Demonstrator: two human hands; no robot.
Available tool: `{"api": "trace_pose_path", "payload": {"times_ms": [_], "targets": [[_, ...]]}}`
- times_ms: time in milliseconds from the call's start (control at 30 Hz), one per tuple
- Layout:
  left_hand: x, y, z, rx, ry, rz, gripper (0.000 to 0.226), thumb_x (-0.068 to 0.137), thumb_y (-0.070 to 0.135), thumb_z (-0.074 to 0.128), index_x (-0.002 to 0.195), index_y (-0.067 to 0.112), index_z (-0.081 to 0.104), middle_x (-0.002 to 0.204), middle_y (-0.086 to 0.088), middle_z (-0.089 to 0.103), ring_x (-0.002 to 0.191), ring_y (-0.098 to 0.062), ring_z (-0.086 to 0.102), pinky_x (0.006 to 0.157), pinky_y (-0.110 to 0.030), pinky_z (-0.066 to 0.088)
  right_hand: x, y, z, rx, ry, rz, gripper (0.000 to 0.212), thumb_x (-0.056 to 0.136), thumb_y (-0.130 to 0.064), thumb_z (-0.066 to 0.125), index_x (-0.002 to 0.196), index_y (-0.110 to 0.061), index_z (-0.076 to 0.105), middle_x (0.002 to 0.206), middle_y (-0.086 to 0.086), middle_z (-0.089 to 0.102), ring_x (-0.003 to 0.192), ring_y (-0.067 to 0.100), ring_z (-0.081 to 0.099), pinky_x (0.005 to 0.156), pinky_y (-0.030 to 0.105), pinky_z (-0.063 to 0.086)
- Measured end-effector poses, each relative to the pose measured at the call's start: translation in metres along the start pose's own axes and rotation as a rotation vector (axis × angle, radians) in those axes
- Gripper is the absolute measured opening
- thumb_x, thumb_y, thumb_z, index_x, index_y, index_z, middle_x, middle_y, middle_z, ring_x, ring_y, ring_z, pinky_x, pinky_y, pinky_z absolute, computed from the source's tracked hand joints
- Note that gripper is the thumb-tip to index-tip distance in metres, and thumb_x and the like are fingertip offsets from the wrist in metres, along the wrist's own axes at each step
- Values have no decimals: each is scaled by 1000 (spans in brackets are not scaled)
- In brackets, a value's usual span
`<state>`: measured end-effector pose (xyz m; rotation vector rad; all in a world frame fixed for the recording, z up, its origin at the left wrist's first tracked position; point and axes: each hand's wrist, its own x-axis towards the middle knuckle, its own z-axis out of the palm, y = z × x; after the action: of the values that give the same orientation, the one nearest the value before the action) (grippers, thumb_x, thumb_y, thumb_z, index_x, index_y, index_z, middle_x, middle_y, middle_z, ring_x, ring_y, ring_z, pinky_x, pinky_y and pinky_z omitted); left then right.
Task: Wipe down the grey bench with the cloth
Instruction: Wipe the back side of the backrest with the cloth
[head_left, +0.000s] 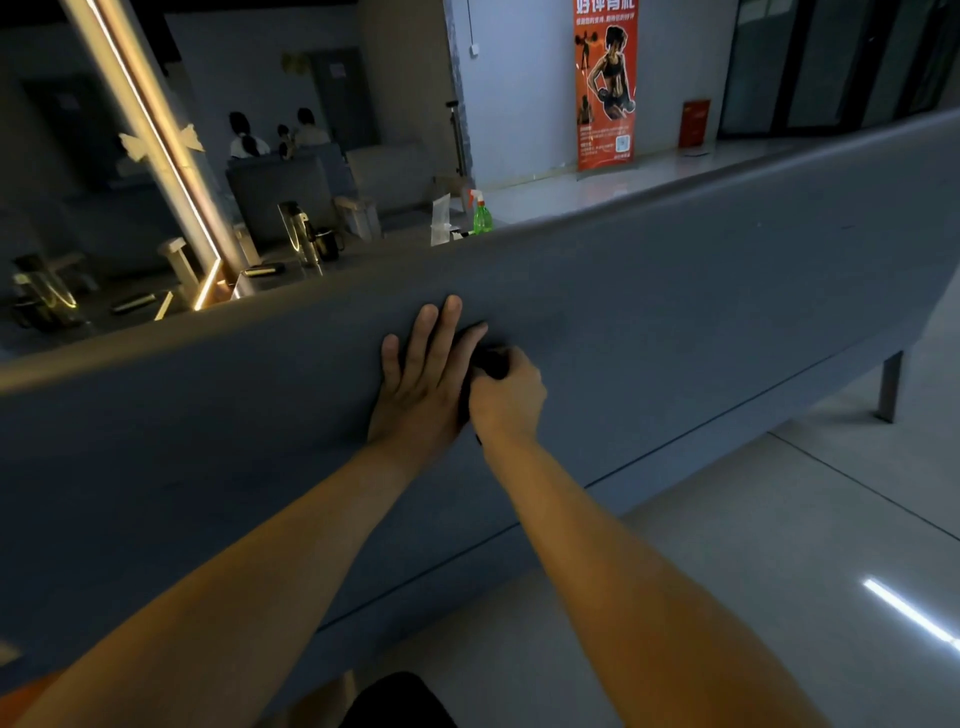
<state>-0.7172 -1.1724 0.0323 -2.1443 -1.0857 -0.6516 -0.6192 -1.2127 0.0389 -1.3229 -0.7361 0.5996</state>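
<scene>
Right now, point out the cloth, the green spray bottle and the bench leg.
cloth (491, 360): head view, the dark bunched part that shows.
green spray bottle (482, 217): head view, its green body.
bench leg (889, 384): head view, middle of the leg.

Matt grey bench (675, 291), metal leg (889, 384), glossy tiled floor (779, 545), dark cloth (488, 361).

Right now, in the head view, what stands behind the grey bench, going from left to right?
Slanted light strip → metal jug → green spray bottle → orange poster → small red sign.
</scene>
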Motion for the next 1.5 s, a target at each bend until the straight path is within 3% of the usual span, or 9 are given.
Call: {"api": "trace_pose_path", "payload": {"times_ms": [133,333,667,867,933,1067,1267,1400,1500], "targets": [[-3,-3,-8,-26,-17,32,103,84,49,73,160,26,8,163,1,-33,150,-20,-30,114,-46,-30,0,-2,-22,-94,-64,16,19,90,-11,62,106,-13,71,95,1,71,89,18,68,76,33,60],[-6,1,-14,-8,-17,26,107,80,38,81,161,23,14,164,-1,-30,151,-22,-27,113,-45,-33,32,-14,-38,173,307,6,10,98,-17,62,108,-16,64,105,0,66,97,18,64,88,38,57],[-3,-2,-14,-53,-34,57,98,88,43,70,161,23,8,163,-2,-34,150,-23,-32,111,-44,-36,4,10,-19,-34,-64,-41,20,92,-9,62,105,-20,71,99,-2,73,92,15,69,87,40,60],[-36,44,-15,-356,-39,66,70,97,35,57,158,14,29,168,-6,15,155,-22,9,125,-54,10,-5,31,-49,650,110,407,26,99,-34,61,115,-17,72,111,8,73,102,26,70,91,45,59],[-57,66,-12,-716,-197,-12,64,103,34,53,159,26,23,164,1,25,146,-1,26,117,-34,36,-11,34,-61,872,37,517,30,100,-37,59,112,-14,73,107,9,75,101,26,71,84,39,59],[-66,94,-6,-1078,-277,-324,67,103,30,55,158,34,16,148,15,25,115,34,29,89,7,30,-21,47,-73,841,-79,508,23,98,-31,58,102,-15,75,101,7,75,97,24,70,83,37,56],[-59,82,4,-975,-128,-472,52,98,13,63,147,21,46,139,3,50,117,1,48,91,-1,38,-23,60,-70,512,-134,245,25,104,-17,50,114,-23,72,116,1,73,114,19,66,94,32,54],[-46,77,2,-534,62,-126,48,95,21,64,141,14,55,135,0,60,127,-21,51,112,-32,37,-22,56,-70,446,-179,62,32,100,-34,64,131,-26,60,130,-2,65,120,12,62,105,37,52],[-32,74,-3,-306,66,-15,57,96,33,51,149,13,46,159,-7,38,149,-28,30,124,-50,17,-12,46,-71,345,-141,3,36,100,-25,65,135,-27,55,130,-6,62,120,8,60,106,39,51]]}}
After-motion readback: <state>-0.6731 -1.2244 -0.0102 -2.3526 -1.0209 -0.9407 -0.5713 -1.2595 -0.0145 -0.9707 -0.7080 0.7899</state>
